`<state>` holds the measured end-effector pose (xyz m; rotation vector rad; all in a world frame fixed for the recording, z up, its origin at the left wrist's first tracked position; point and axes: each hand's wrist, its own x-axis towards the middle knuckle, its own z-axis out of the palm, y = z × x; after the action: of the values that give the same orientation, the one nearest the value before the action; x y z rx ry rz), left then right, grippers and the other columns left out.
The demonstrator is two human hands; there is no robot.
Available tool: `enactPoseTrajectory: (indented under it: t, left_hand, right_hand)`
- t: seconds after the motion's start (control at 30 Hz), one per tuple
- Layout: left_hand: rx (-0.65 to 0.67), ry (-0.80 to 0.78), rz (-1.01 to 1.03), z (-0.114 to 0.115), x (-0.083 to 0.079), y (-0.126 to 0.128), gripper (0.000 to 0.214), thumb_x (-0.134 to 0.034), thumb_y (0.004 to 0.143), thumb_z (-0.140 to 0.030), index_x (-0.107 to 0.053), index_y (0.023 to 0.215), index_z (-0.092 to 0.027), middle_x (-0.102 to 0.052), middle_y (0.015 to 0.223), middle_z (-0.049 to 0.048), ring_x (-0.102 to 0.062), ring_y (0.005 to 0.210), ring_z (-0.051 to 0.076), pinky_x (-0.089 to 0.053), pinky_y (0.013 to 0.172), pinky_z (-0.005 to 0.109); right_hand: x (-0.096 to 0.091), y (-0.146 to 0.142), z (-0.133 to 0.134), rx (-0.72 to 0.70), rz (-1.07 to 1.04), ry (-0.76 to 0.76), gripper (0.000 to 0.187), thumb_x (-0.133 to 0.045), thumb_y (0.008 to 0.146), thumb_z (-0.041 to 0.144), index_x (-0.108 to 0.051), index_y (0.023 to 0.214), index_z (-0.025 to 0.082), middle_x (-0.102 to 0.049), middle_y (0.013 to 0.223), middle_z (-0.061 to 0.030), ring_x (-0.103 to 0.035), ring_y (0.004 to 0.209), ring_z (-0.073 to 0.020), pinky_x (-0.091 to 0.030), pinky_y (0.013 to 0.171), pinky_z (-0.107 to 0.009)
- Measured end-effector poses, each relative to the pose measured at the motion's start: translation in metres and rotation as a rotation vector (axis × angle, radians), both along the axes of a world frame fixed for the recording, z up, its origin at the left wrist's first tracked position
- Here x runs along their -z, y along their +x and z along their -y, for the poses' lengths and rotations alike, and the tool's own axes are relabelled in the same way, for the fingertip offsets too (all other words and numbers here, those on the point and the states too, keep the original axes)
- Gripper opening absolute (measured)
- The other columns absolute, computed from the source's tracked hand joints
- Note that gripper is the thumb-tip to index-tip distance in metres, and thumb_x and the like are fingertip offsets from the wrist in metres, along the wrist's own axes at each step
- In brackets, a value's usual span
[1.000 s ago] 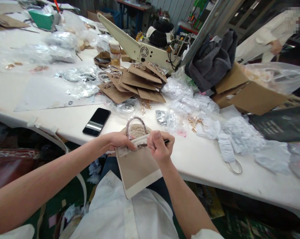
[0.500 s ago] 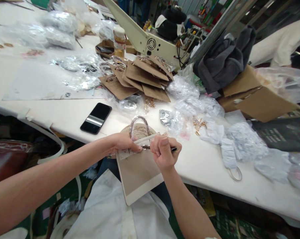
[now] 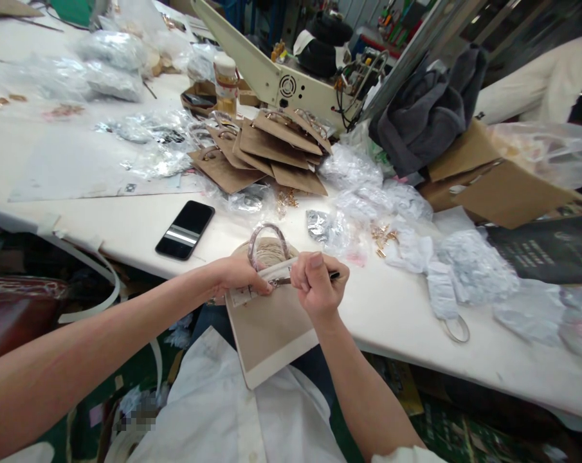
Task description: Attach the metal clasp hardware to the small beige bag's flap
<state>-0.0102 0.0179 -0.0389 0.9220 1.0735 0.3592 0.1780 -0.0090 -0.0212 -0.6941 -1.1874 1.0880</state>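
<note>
moved: little. both hands keep their places on the small bag (image 3: 271,328), and the tool tip is still at its top edge.
left hand (image 3: 237,273): fingers pinched shut on the bag's upper left corner, steadying it.
right hand (image 3: 317,286): fingers closed round a thin dark tool (image 3: 336,275), held like a pen.
bag: tilted over your lap, at the bench (image 3: 127,231) edge.
step: you seem to be working the rim fitting; the next move calls for a steady pinch and light pressure.
materials: matte tan panel, pale stiff border, wrapped loop handle (image 3: 266,235); crinkled clear packets (image 3: 351,168) beyond.

Matt beige cloth bag (image 3: 266,328); glossy phone (image 3: 185,229).
</note>
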Motion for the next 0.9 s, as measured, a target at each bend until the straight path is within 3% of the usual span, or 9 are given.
enactPoseTrajectory:
  t: [0.13, 0.3, 0.5, 0.7, 0.9]
  left_hand:
    - [0.04, -0.061, -0.018, 0.001, 0.004, 0.0, 0.039, -0.097, 0.057, -0.03, -0.078, 0.087, -0.016, -0.077, 0.085, 0.007, -0.069, 0.073, 0.025, -0.058, 0.06, 0.03]
    - [0.057, -0.024, -0.063, -0.001, 0.005, -0.001, 0.037, -0.097, 0.058, -0.029, -0.079, 0.087, -0.015, -0.076, 0.084, 0.0069, -0.069, 0.072, 0.024, -0.056, 0.058, 0.028]
    - [0.059, -0.112, 0.033, -0.003, 0.002, -0.005, 0.052, -0.102, 0.05, -0.027, -0.079, 0.094, -0.014, -0.079, 0.091, 0.0091, -0.073, 0.076, 0.026, -0.063, 0.064, 0.031]
    - [0.102, -0.157, 0.117, -0.003, 0.002, -0.008, 0.051, -0.103, 0.054, -0.031, -0.081, 0.096, -0.013, -0.079, 0.09, 0.0089, -0.072, 0.075, 0.023, -0.063, 0.066, 0.029]
    - [0.096, -0.128, 0.119, -0.003, 0.003, -0.009, 0.044, -0.097, 0.051, -0.026, -0.08, 0.09, -0.013, -0.079, 0.087, 0.0077, -0.071, 0.075, 0.024, -0.061, 0.063, 0.028]
  right_hand:
    - [0.001, 0.001, 0.001, -0.003, 0.01, 0.012, 0.063, -0.069, 0.113, 0.047, -0.046, 0.061, 0.021, -0.038, 0.053, 0.003, -0.038, 0.043, -0.0118, -0.024, 0.045, -0.031]
    - [0.004, 0.002, 0.004, 0.005, 0.005, 0.077, 0.058, -0.069, 0.114, 0.037, -0.049, 0.062, 0.02, -0.04, 0.054, 0.0031, -0.039, 0.045, -0.0115, -0.023, 0.047, -0.031]
    - [0.004, 0.003, 0.006, 0.004, -0.012, 0.09, 0.056, -0.067, 0.115, 0.035, -0.05, 0.064, 0.021, -0.041, 0.055, 0.003, -0.041, 0.045, -0.012, -0.025, 0.047, -0.031]
    - [0.004, 0.0, 0.007, 0.036, -0.017, 0.095, 0.055, -0.067, 0.115, 0.034, -0.049, 0.065, 0.021, -0.04, 0.055, 0.0032, -0.041, 0.045, -0.0121, -0.024, 0.046, -0.031]
    - [0.005, -0.005, 0.012, 0.069, 0.099, 0.042, 0.061, -0.063, 0.116, 0.047, -0.043, 0.065, 0.022, -0.038, 0.056, 0.0027, -0.038, 0.047, -0.0134, -0.026, 0.048, -0.032]
